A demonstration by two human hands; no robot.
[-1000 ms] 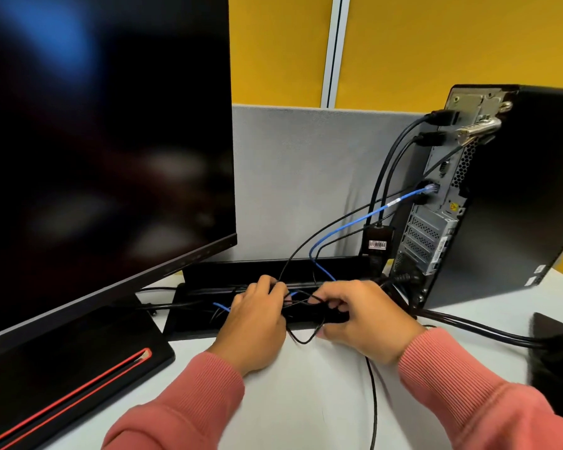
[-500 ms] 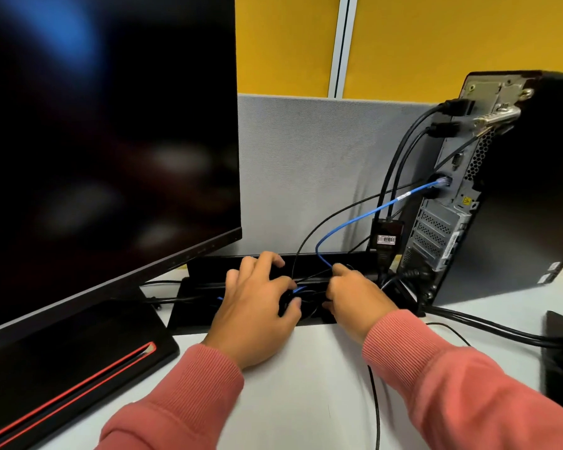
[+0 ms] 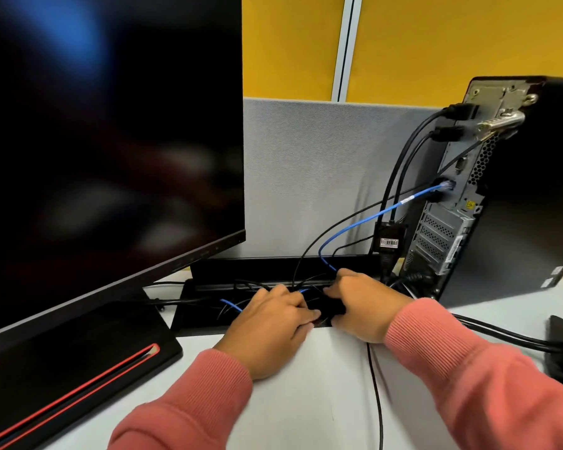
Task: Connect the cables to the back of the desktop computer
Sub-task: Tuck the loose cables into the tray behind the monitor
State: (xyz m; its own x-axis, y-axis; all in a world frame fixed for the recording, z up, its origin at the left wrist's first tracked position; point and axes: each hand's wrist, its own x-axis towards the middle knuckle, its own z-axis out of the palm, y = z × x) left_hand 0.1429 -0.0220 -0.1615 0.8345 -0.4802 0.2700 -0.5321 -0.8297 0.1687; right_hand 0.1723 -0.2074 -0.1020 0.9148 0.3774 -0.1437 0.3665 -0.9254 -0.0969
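Beside the desktop computer (image 3: 514, 203), both hands grip tangled cables (image 3: 309, 287).

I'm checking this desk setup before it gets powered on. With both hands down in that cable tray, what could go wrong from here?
The left hand and right hand work in a tangle that includes the blue cable. A tug could strain or unseat its plug in the computer. The black cables plugged higher up run into the same tray and could snag.
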